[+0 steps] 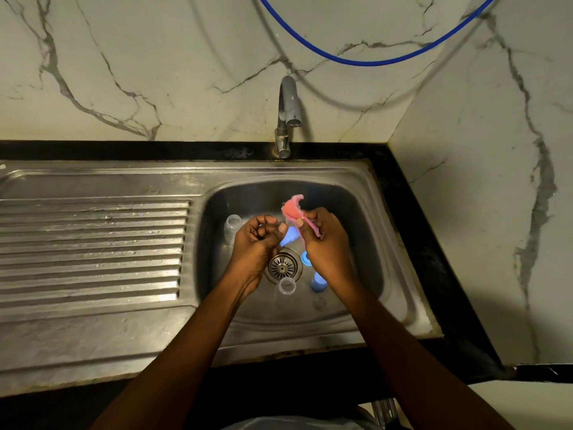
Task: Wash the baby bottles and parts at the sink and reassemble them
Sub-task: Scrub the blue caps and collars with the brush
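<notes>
Both hands are over the steel sink basin (356,212). My right hand (324,243) pinches a pink scrub cloth (293,209) between thumb and fingers, and the cloth sticks up above the hand. My left hand (257,240) has its fingers curled round a small blue bottle part (288,238) that shows between the two hands. Most of that part is hidden. One clear bottle (232,226) lies in the basin at the left. Another clear bottle (286,287) sits just in front of the drain (282,266). A blue ring (305,259) and a blue cap (317,282) lie under my right wrist.
The faucet (288,113) stands behind the basin with no water visibly running. A ribbed steel drainboard (93,243) stretches to the left. A blue hose (356,58) loops across the marble wall. A marble side wall (496,181) closes in on the right.
</notes>
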Available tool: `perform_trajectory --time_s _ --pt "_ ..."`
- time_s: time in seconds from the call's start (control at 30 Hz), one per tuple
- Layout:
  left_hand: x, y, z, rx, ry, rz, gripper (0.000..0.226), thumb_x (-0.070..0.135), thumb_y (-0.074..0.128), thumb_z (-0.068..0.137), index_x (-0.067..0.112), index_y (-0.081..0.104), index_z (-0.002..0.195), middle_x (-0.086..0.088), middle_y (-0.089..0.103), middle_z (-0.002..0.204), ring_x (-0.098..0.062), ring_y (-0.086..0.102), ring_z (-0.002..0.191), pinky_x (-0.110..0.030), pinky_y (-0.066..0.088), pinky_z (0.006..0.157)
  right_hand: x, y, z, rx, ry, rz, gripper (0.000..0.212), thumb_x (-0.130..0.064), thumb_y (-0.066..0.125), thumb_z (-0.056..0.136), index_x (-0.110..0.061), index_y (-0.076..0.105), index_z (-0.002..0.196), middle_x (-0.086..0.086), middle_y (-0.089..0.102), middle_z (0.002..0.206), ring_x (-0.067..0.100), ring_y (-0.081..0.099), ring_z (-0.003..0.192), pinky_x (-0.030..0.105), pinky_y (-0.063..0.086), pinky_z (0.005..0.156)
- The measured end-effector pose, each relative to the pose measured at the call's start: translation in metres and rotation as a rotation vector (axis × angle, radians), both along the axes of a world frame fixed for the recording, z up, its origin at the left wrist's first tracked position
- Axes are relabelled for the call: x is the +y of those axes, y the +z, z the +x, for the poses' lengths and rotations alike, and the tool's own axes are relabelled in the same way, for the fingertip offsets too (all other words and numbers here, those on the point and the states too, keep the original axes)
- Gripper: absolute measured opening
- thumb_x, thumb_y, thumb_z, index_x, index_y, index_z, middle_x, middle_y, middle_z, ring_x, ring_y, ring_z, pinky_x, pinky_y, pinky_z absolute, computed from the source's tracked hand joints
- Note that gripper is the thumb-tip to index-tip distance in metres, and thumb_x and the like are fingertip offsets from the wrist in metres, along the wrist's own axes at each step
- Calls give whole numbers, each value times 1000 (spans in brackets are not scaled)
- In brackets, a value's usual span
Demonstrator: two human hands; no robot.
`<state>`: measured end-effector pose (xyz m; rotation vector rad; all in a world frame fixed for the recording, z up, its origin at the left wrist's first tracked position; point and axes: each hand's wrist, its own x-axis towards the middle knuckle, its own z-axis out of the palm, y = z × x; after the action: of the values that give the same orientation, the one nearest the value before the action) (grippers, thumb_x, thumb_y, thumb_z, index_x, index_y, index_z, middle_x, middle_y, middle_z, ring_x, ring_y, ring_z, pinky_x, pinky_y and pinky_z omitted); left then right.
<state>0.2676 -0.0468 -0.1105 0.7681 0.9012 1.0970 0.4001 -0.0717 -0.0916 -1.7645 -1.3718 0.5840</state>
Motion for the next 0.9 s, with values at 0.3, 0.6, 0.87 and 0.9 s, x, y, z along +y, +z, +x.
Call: perform_trajectory --time_s 0.3,0.6,0.87,0.9 --pt "-3 -9 -1 64 54 0 7 3 57 95 7 62 96 5 72 80 -7 69 75 -21 55 66 -3 -3 -7 741 -121 -227 34 -51 76 78 -21 67 92 9 73 91 32 72 85 48 60 76" --pt "-7 -2 5 47 -86 -51 15 9 56 97 6 71 97 -11 75 97 -21 70 93 -35 55 90 -8 -3 2 259 -26 -71 8 -29 66 91 -28 61 97 -8 67 87 12 66 80 27 54 66" --pt "-2 -11 -1 -60 -204 -142 46 7 71 78 4 64 123 -18 68 120 -32 62 116 -39 49 103 -7 2 3 308 -63 -27 7 -35 63 92 -31 58 93 -12 65 86 3 64 78 24 54 69" --pt "-2 -14 -2 -37 -221 -139 42 11 71 81 5 65 121 -16 70 116 -33 60 110 -34 52 97 -6 3 4 312 -63 -15 6 -35 64 92 -34 58 92 -12 66 87 5 65 81 28 55 71"
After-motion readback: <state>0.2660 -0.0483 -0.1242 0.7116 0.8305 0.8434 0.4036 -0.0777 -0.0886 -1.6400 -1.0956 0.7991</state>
